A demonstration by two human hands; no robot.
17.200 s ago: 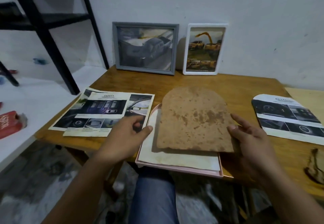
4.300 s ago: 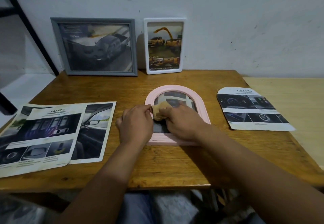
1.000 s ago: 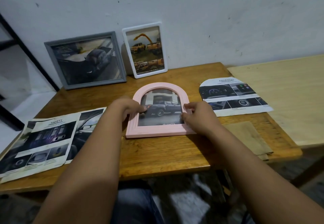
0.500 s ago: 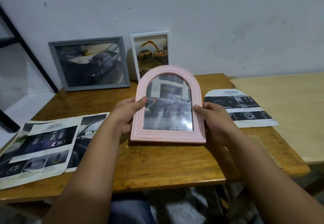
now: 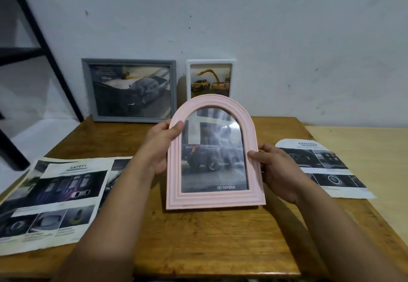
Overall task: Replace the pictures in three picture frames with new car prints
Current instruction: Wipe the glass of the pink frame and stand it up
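A pink arched picture frame (image 5: 174, 200) with a dark Toyota pickup print behind its glass is held upright above the wooden table (image 5: 198, 242), facing me. My left hand (image 5: 162, 147) grips its left edge, thumb on the front. My right hand (image 5: 272, 169) grips its right edge lower down. A grey frame (image 5: 130, 90) with a car print and a white frame (image 5: 209, 78) with yellow trucks lean against the wall behind; the pink frame hides the white one's lower part.
Loose car prints lie on the table: a "Safety" sheet (image 5: 57, 195) at the left and an arch-cut "Advanced" sheet (image 5: 320, 167) at the right. A lighter wooden table (image 5: 371, 171) adjoins on the right. A black metal shelf (image 5: 26, 45) stands at the far left.
The pink frame lay flat on the table a second ago; both hands have lifted it and tilted it upright, and it now stands higher and closer to me.
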